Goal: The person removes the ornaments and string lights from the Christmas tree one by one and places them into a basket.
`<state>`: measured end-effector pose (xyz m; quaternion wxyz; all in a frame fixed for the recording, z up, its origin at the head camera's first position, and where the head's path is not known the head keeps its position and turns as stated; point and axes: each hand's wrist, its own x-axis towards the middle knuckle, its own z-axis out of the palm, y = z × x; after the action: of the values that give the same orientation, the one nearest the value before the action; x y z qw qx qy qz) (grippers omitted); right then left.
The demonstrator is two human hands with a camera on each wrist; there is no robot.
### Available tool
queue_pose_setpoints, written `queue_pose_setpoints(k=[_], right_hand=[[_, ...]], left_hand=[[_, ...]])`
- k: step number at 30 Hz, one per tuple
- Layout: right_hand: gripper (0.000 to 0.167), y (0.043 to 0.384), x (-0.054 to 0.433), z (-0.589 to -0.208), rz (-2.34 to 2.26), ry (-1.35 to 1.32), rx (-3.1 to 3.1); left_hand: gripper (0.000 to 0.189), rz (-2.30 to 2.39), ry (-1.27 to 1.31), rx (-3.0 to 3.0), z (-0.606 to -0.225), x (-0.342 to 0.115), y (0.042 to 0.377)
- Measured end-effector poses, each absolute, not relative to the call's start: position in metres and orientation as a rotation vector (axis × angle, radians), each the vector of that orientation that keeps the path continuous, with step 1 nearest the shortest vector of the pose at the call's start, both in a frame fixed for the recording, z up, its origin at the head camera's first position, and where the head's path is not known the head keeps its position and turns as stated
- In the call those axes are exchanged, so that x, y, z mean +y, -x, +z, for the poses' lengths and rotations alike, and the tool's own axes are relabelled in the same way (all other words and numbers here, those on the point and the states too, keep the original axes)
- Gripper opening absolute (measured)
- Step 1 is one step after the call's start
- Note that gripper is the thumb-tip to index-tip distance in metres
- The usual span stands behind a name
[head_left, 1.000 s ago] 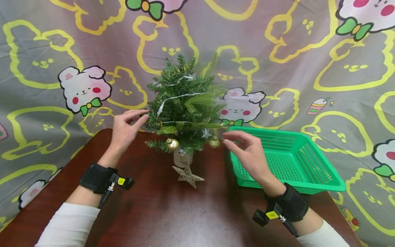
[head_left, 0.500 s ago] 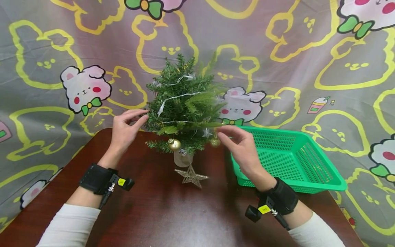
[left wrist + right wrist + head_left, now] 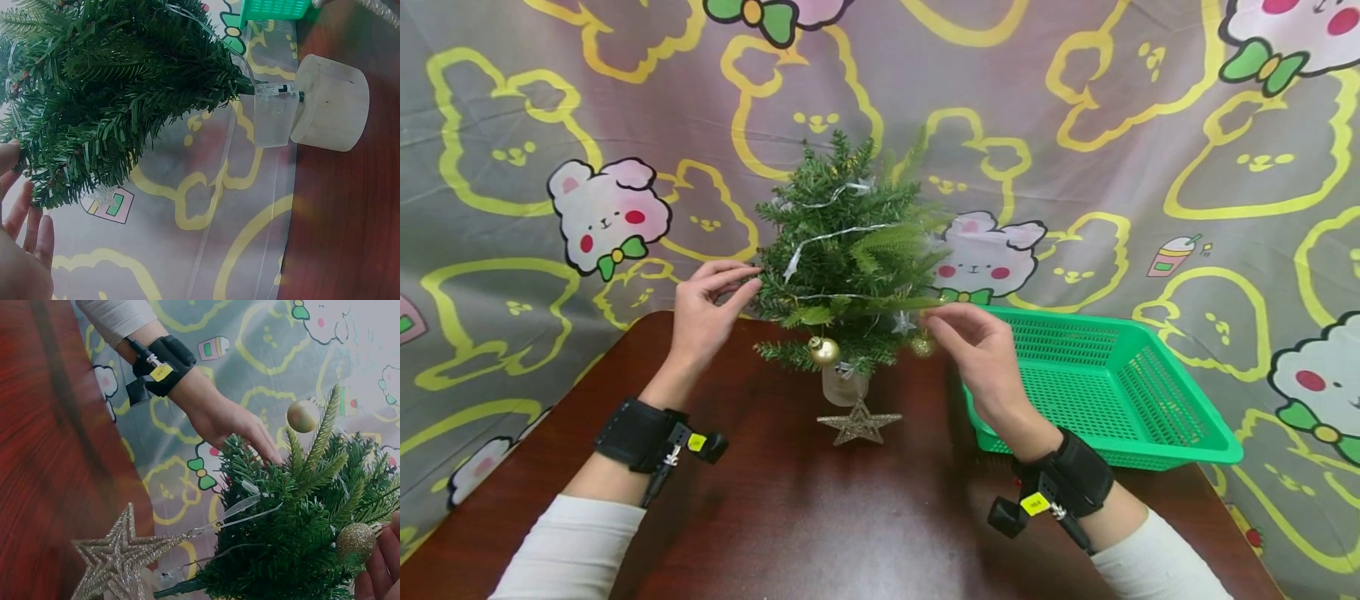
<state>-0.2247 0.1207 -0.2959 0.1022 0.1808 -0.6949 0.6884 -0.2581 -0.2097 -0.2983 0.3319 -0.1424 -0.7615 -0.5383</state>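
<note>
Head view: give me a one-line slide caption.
Left hand and right hand at opposite sides of a small decorated tree, glittery star low in front, green basket alongside.

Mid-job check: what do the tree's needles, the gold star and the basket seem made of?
Needles: probably plastic, mostly matte; they look like thin, flat strips.
Gold star: glitter finish, sparkly and grainy, over an openwork frame; whether wire or plastic underneath, I can't tell.
Basket: likely moulded plastic, slightly glossy; it is evenly green, with regular openings through walls and floor.
</note>
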Motion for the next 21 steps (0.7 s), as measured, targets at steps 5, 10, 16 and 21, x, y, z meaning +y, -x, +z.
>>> queue_pose_setpoints(k=[5, 10, 16, 21], right_hand=[[0.027, 0.225, 0.120, -0.296, 2.091, -0.516, -2.033], [0.021, 0.225, 0.117, -0.297, 2.112, -0.505, -2.003], [0.010, 0.225, 0.116, -0.295, 2.136, -0.485, -1.973], [0.013, 0.226, 0.116, -0.294, 2.157, -0.481, -1.916]], left_hand=[[0.023, -1.411, 0.381, -1.978, -0.295, -0.208, 0.254], [0.023, -1.444, 0.387, -1.975, -0.298, -0.209, 0.257], [0.024, -1.484, 0.388, -1.961, -0.316, -0.221, 0.276], [0.026, -1.495, 0.393, -1.964, -0.316, -0.222, 0.277]])
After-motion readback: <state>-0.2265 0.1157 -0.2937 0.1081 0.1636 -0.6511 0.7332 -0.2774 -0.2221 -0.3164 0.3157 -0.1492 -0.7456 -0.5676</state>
